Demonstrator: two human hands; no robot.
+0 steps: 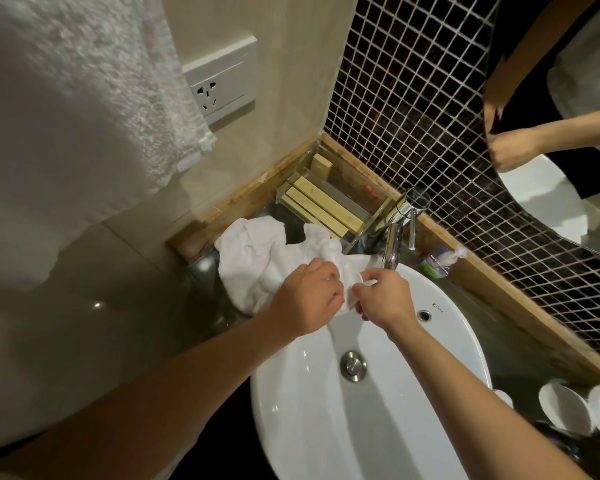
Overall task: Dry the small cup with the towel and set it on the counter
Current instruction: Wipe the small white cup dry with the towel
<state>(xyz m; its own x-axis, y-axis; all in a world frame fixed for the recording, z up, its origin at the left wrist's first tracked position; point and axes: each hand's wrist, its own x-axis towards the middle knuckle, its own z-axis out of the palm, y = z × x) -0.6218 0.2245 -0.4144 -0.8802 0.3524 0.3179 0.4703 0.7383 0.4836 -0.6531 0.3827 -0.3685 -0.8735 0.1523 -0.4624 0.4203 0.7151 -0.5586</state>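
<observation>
A crumpled white towel (253,258) lies on the dark counter left of the sink, with one end pulled over the basin's rim. My left hand (309,296) grips that end of the towel. My right hand (385,296) meets it from the right and pinches a small white thing, of which only a sliver (369,283) shows; it looks like the small cup, wrapped in the towel. Both hands hover over the back left edge of the white sink (413,341).
A chrome faucet (400,230) stands just behind my hands. A clear tray of boxes (329,206) sits in the corner. White cups or bowls (565,408) stand on the counter at the right. A large towel (70,98) hangs at upper left beside a wall socket (222,84).
</observation>
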